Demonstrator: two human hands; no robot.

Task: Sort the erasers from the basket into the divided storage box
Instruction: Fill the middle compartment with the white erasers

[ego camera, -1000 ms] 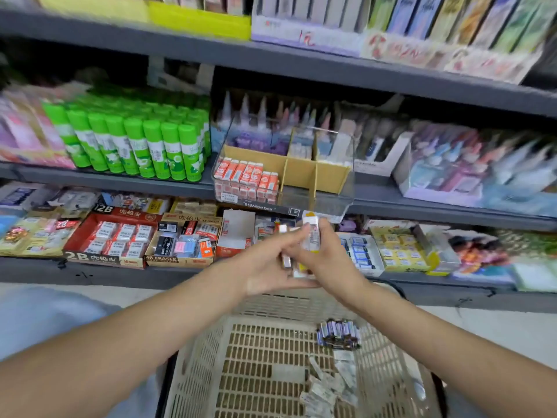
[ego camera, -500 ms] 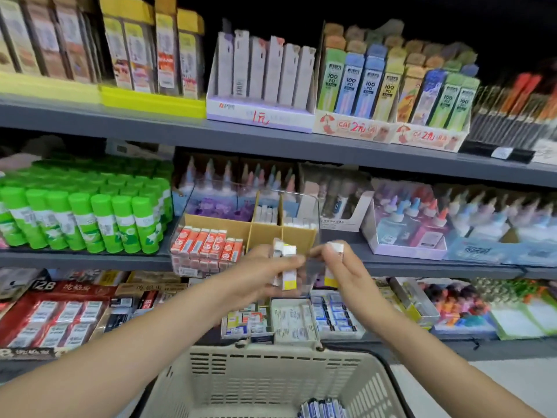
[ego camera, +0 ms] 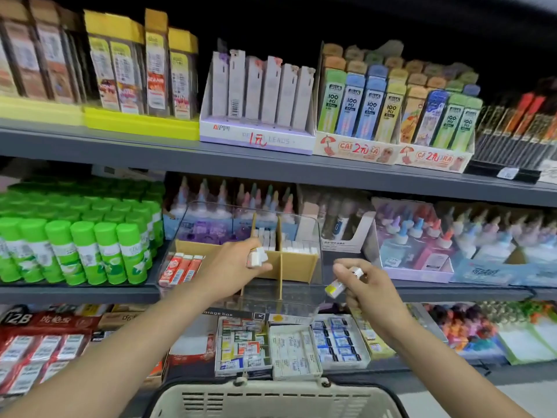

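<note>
A clear divided storage box [ego camera: 316, 236] with cardboard dividers stands on the middle shelf. Red erasers [ego camera: 180, 268] fill its left section, and white erasers [ego camera: 298, 246] stand in the back right sections. My left hand [ego camera: 232, 273] grips a white eraser [ego camera: 257, 257] over the box's middle section. To the right of the box, in front of the shelf, my right hand [ego camera: 364, 289] pinches a wrapped eraser with a yellow end [ego camera: 339, 285]. The beige basket [ego camera: 271, 399] sits below; only its rim shows.
Green glue sticks [ego camera: 78, 248] crowd the shelf left of the box, and glue bottles [ego camera: 422, 245] stand to its right. The upper shelf holds pencil lead packs [ego camera: 385, 104]. Boxed erasers [ego camera: 289, 345] lie on the lower shelf.
My hands have parted: the left has moved into the box with its eraser, the right has swung out to the right with the other eraser. The view has tilted up.
</note>
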